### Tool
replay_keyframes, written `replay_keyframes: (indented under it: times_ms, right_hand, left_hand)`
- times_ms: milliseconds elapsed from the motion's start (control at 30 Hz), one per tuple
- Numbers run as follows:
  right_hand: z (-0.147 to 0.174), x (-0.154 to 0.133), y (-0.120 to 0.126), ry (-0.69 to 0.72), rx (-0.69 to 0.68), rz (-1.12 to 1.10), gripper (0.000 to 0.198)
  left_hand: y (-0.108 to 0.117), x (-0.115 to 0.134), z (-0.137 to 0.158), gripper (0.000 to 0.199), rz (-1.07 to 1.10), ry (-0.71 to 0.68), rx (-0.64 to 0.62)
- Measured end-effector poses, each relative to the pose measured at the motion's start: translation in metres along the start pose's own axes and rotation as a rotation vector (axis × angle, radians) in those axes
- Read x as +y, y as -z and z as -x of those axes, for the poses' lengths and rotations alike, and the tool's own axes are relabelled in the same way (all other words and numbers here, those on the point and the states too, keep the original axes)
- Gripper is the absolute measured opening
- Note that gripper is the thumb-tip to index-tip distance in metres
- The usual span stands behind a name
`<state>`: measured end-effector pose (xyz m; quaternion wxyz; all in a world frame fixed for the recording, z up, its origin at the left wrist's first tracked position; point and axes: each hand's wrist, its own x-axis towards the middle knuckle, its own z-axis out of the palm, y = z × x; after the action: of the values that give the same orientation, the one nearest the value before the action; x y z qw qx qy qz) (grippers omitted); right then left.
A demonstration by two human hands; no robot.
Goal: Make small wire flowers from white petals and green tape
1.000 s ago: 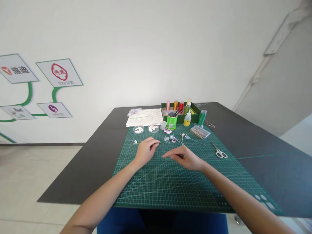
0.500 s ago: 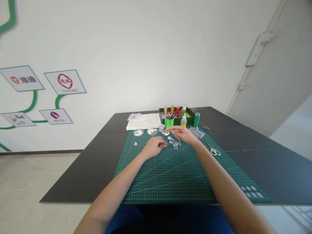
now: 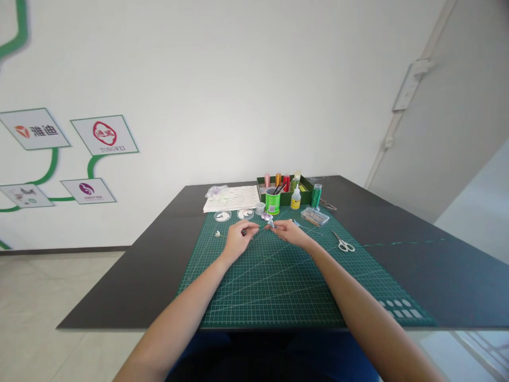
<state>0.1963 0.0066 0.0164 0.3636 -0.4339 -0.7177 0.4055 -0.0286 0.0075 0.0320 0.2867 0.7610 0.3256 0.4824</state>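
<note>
Small flower piece spans the gap between two sets of fingers

A small pale-blue flower piece sits at the tips of the right hand, a thin green stem running from it to the left hand. The left fingers are drawn into a close pinch on the stem. The right fingers are bent and nearly together at the flower; whether they grip it cannot be told. Holding it from both ends probably steadies so slight a thing.

Just beyond the fingertips lie purple-tinged petals; left of the left fingers is a white bud. Farther out stand a green can of dark-handled tools and a glue bottle, perhaps placed there to be reachable without crowding the fingers. White-handled scissors lie well to their right.

On the near side of the fingers, the cutting mat offers open room to the table's front edge; beyond them, the petals and can leave little.
</note>
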Motion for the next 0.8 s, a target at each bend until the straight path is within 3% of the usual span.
replay_keyframes:
  times_ms: [133,367,800]
  right_hand:
    - [-0.001,-0.004,-0.009,0.015,-0.074,0.047,0.041]
    - [0.001,-0.014,-0.017,0.035,-0.072,0.149,0.035]
    - [0.006,-0.023,-0.019,0.059,-0.217,0.064,0.037]
  left_hand:
    - [0.001,-0.002,-0.002,0.014,0.041,0.012,0.054]
    - [-0.002,-0.008,-0.002,0.018,0.108,0.086,0.1]
    - [0.0,-0.009,-0.003,0.018,0.089,0.036,0.111]
